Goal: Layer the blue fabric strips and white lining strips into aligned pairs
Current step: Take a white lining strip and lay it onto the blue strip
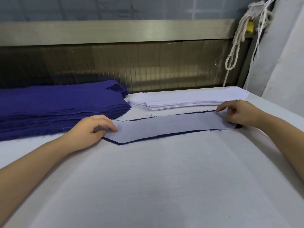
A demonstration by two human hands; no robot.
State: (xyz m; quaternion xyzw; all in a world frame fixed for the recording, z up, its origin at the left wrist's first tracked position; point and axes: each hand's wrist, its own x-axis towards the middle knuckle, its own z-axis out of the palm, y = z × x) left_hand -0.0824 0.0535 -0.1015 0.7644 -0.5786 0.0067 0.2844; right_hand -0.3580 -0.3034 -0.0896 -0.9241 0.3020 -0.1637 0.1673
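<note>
A white lining strip (pixel 171 127) lies flat on top of a blue fabric strip (pixel 164 136) in the middle of the table; only the blue strip's thin edges show around it. My left hand (pixel 92 127) pinches the pair's left end with curled fingers. My right hand (pixel 236 112) pinches the right end, fingertips at the far corner. A thick stack of blue strips (pixel 57 106) lies at the back left. A lower stack of white lining strips (pixel 184 101) lies behind the pair at the back right.
The white padded table (pixel 156 186) stretches wide toward me. A metal rail and ribbed panel (pixel 131 66) close off the far edge. White cords (pixel 236 40) hang at the back right beside a pale fabric wall.
</note>
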